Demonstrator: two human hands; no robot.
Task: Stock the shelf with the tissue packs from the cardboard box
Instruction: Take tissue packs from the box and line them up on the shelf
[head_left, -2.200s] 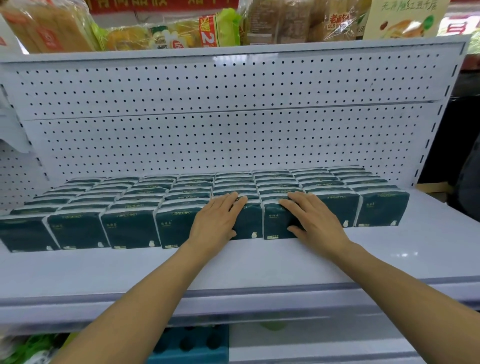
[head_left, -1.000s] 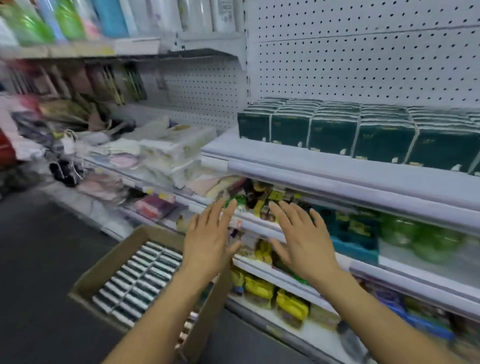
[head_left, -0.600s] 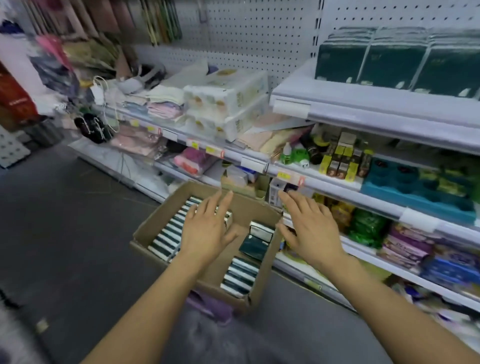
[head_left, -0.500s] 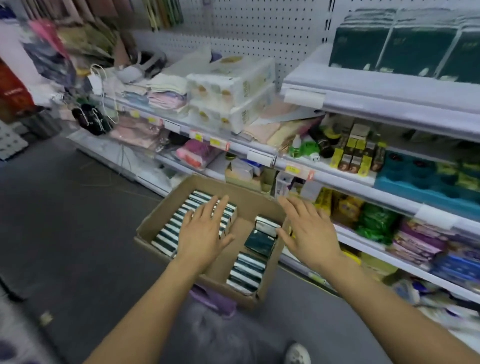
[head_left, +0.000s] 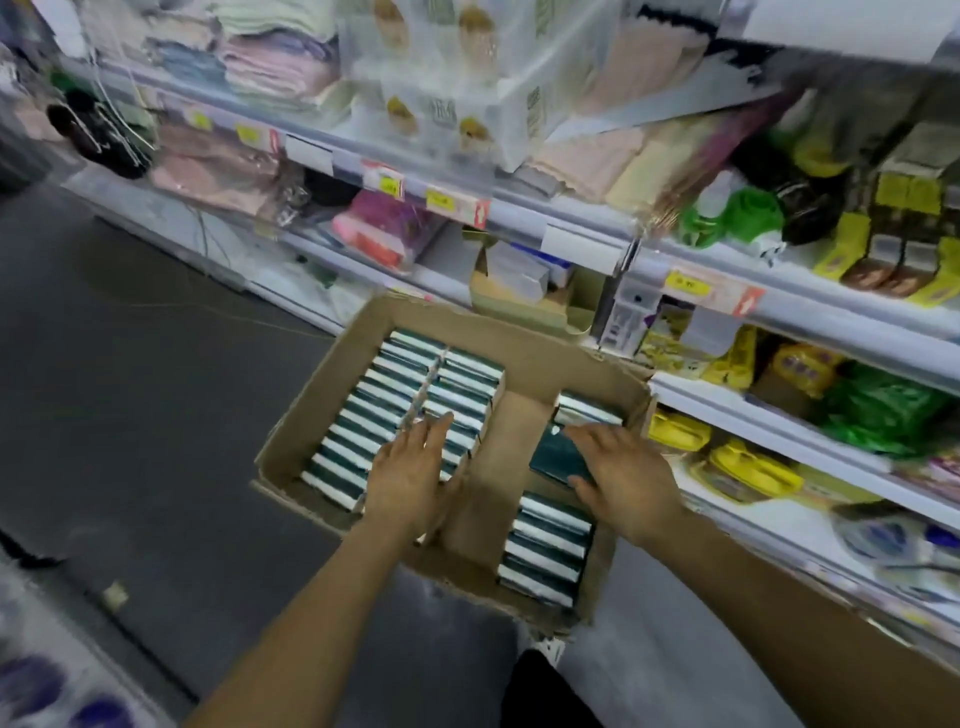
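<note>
Hovering over the brown cardboard box (head_left: 524, 358) — left hand (head_left: 410, 478) flat, fingers straight, above upright dark-green tissue packs (head_left: 405, 410); right hand (head_left: 626, 478) at three o'clock — fingers spread on one loose tilted dark-green pack (head_left: 558, 457).

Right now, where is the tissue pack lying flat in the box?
In the head view, the flat tissue pack lies in the right half of the cardboard box, in the gap between two upright stacks, under the right hand's fingers.

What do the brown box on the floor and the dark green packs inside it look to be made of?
Cardboard box: brown corrugated card, matte, judging by its dull surface and ragged, torn edges. Tissue packs: probably soft plastic film wrap, since the dark green faces and pale edges catch glossy highlights; the contents are not visible.
</note>
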